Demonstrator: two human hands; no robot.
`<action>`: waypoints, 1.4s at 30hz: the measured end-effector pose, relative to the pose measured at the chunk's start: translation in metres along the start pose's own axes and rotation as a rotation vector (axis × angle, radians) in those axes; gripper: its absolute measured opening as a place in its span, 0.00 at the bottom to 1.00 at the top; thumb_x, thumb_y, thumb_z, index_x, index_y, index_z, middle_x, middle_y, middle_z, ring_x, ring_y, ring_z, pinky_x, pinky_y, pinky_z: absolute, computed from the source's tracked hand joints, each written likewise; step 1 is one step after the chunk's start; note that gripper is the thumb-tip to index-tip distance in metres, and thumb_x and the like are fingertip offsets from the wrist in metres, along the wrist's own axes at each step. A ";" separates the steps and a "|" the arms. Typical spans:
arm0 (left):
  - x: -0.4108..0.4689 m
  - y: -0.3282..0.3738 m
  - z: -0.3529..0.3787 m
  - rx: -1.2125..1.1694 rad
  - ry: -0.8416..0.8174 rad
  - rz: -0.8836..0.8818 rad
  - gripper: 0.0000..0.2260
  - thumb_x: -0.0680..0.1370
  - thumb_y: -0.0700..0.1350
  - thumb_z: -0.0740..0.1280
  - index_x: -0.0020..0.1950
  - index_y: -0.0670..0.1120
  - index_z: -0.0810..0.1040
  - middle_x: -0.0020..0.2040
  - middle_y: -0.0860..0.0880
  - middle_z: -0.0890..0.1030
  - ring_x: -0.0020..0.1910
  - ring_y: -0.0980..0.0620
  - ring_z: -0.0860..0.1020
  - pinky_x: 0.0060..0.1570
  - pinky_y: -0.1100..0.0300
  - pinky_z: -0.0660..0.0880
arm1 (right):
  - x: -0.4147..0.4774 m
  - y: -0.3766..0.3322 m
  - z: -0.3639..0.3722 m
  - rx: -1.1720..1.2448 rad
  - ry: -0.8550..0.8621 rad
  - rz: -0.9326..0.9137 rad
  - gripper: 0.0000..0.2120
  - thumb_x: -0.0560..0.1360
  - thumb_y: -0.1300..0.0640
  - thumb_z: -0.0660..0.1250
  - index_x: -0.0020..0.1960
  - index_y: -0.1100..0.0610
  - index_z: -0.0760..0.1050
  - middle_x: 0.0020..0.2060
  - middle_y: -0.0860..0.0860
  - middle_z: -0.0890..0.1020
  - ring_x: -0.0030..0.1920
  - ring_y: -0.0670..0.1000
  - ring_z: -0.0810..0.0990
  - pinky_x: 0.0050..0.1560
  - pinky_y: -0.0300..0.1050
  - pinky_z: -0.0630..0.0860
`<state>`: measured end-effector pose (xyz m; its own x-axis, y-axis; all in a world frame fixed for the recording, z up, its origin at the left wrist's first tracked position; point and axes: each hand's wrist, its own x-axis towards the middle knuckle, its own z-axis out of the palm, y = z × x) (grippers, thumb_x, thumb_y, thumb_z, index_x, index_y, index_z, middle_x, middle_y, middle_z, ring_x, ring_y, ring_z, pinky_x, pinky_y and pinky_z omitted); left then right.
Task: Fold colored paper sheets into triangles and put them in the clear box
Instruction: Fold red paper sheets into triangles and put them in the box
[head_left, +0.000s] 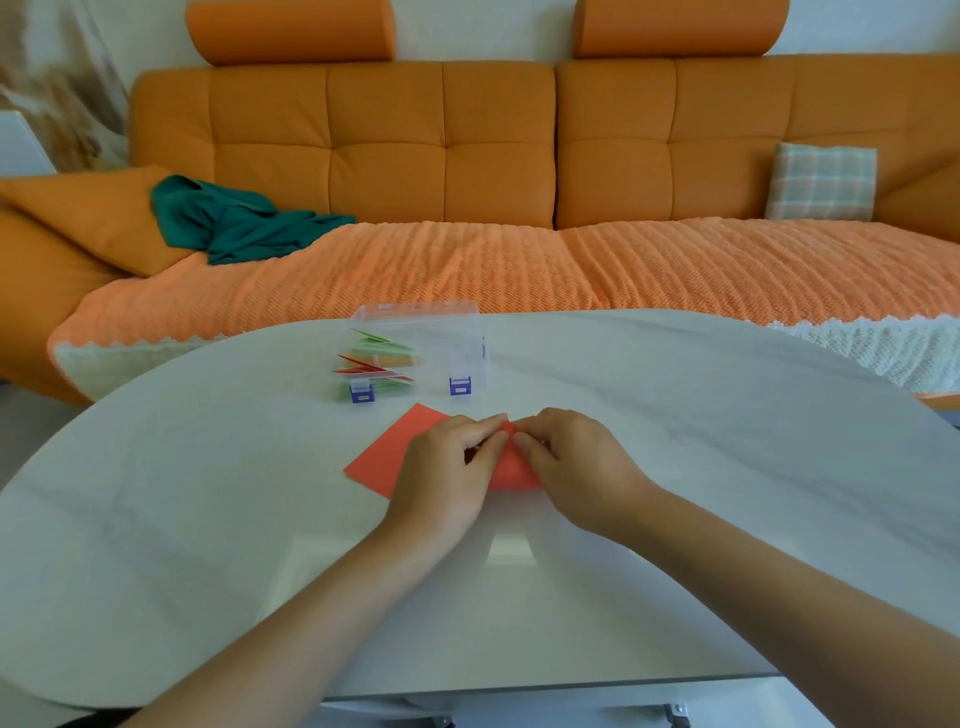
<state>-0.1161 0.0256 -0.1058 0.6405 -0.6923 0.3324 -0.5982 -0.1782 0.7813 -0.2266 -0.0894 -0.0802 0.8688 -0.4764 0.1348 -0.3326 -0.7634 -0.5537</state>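
A red paper sheet lies on the white table in front of me. My left hand and my right hand meet over its right part, and the fingertips of both pinch a raised corner of the sheet between them. Much of the sheet's right half is hidden under my hands. Behind it stands the clear box with purple latches, lid open. Several folded green, red and orange triangles lie in its left part.
An orange sofa with a ribbed orange cover runs behind the table. A green cloth lies on its left side and a checked cushion leans at the right. The table's near edge is just below my forearms.
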 end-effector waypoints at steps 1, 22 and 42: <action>0.000 0.000 0.000 0.010 -0.005 0.004 0.12 0.81 0.45 0.68 0.64 0.51 0.82 0.48 0.50 0.84 0.49 0.55 0.80 0.51 0.61 0.75 | 0.000 -0.001 0.000 0.043 -0.008 0.015 0.15 0.84 0.54 0.56 0.53 0.52 0.82 0.42 0.48 0.80 0.45 0.50 0.77 0.48 0.46 0.72; 0.002 0.000 -0.002 -0.034 -0.009 -0.025 0.13 0.81 0.45 0.67 0.65 0.52 0.81 0.51 0.57 0.82 0.53 0.60 0.78 0.54 0.67 0.72 | 0.000 0.000 -0.002 -0.034 0.060 -0.011 0.16 0.84 0.53 0.54 0.58 0.48 0.81 0.45 0.48 0.80 0.48 0.51 0.76 0.56 0.52 0.72; 0.000 0.002 -0.016 0.364 -0.210 0.243 0.04 0.78 0.46 0.68 0.51 0.49 0.81 0.47 0.56 0.76 0.51 0.56 0.73 0.51 0.64 0.68 | 0.009 0.004 -0.007 0.036 -0.133 0.341 0.09 0.76 0.47 0.68 0.44 0.48 0.85 0.40 0.44 0.85 0.47 0.48 0.82 0.60 0.50 0.76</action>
<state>-0.1098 0.0360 -0.0957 0.3730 -0.8636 0.3393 -0.8721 -0.2015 0.4460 -0.2229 -0.1000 -0.0755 0.7509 -0.6383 -0.1691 -0.6005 -0.5535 -0.5772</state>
